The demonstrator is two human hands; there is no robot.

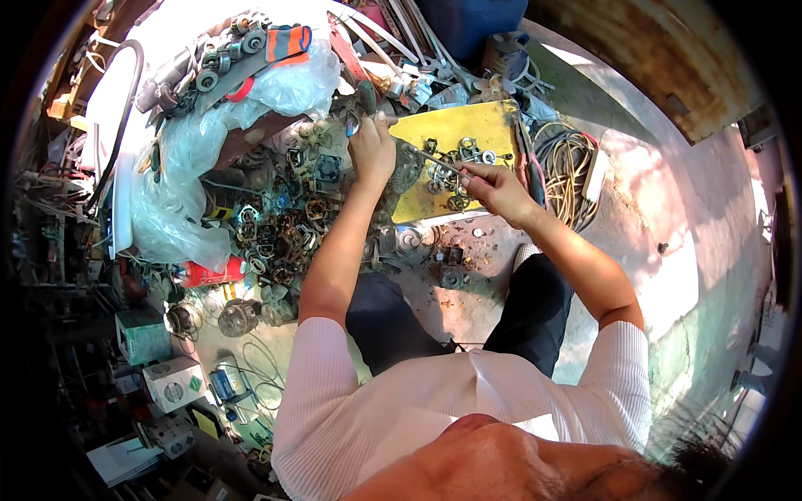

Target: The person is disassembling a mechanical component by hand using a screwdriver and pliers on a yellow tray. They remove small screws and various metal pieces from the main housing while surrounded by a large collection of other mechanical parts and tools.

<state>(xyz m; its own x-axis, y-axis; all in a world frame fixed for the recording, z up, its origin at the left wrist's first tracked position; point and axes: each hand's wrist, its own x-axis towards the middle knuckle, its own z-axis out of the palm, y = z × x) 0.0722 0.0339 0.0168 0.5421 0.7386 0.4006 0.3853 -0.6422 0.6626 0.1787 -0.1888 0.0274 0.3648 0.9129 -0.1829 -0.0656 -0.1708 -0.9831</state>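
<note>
My left hand (372,154) is closed at the left edge of a yellow board (409,204). A dark green handle (366,98) sticks up from its fingers; the tool's kind cannot be made out. Over the board, my right hand (493,192) pinches a thin metal rod (439,160) that slants up and left toward the left hand. Small round metal parts (443,175) lie on the board beneath the rod. Left of the board, a heap of motor parts with copper windings (316,209) is partly covered by my left forearm.
Crumpled clear plastic (180,192) lies left of the heap, with a red cylinder (209,272) below it. Coiled cable (564,171) sits right of the board beside a white power strip (595,175). A blue bin (472,25) stands behind. Boxes (174,384) are at the lower left.
</note>
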